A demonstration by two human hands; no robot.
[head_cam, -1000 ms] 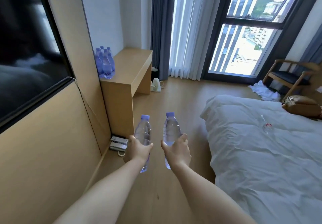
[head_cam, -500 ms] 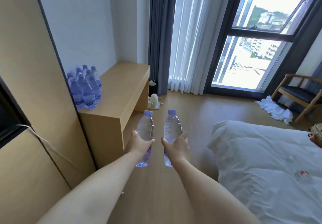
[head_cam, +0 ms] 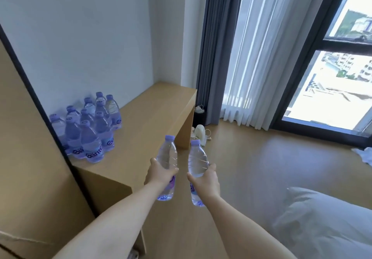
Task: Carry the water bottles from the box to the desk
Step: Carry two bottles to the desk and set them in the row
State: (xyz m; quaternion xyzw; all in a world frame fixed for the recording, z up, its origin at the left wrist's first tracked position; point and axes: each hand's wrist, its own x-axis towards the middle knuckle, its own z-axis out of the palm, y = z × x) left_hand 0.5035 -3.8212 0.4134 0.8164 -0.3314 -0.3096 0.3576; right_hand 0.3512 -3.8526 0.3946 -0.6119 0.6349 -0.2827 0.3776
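Bottles [head_cam: 166,164] are riding in each closed grip, left hand [head_cam: 159,173] and right hand [head_cam: 204,178]; misjudging the tabletop [head_cam: 153,117], I risk toppling the cluster [head_cam: 88,129] at left.

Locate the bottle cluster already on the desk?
Head view, left side: the bottle cluster stands at the near-left end of the desk, against the wall and the dark-edged panel, left of and beyond the left hand.
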